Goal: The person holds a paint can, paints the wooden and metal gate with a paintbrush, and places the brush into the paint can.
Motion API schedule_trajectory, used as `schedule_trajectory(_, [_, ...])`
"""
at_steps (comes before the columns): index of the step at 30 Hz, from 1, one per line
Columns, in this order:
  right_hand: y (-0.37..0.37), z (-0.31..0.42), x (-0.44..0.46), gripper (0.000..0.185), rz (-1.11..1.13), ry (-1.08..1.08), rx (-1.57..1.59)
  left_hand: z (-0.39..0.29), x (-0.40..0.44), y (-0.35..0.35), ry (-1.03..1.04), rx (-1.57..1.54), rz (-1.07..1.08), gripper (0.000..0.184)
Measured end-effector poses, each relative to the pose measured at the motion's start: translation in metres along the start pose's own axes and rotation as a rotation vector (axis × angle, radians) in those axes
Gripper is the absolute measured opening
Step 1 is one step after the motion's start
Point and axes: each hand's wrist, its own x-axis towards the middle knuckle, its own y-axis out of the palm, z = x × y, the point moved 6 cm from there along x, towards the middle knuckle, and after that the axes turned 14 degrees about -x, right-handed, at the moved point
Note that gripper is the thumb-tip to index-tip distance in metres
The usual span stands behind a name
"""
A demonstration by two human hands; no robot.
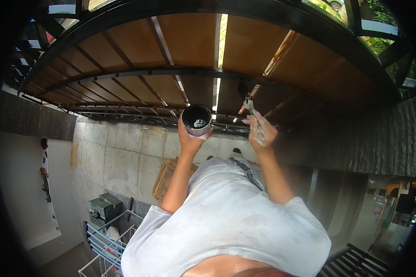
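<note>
My left hand [189,141] is wrapped round a small open can [197,131] with dark, glossy black paint [196,114] inside. A paintbrush [248,103] is in my right hand [263,134], its pale-smeared handle running between the fingers. Its dark bristles point up and forward, close to the horizontal bar [226,74] of a large gate; whether they touch the metal I cannot tell. Brown panels [192,39] sit between the gate's dark bars. Pale smears show on the fingers of my right hand.
Tiled floor [120,143] lies below, with a brown board-like piece [164,180] by my left arm. At the lower left are a green metal box [105,207] and a blue-and-white rack [104,242]. A dark corrugated surface [370,138] lies to the right.
</note>
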Motion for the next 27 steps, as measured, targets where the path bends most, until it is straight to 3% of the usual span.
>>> schedule_trajectory(4, [0.027, 0.025, 0.019, 0.019, -0.09, -0.282, -0.205, 0.001, 0.002, 0.004, 0.01, -0.009, 0.025, 0.11])
schedule_trajectory(7, [0.039, 0.042, 0.033, 0.015, -0.023, -0.289, -0.298, -0.002, 0.002, 0.003, 0.02, 0.002, 0.019, 0.11])
schedule_trajectory(11, [0.065, 0.043, 0.038, 0.014, 0.094, -0.231, -0.298, -0.002, 0.002, 0.006, -0.016, -0.04, 0.035, 0.111])
schedule_trajectory(27, [0.07, 0.026, 0.023, 0.01, 0.045, -0.047, -0.233, -0.015, 0.005, -0.001, -0.03, 0.006, -0.053, 0.115])
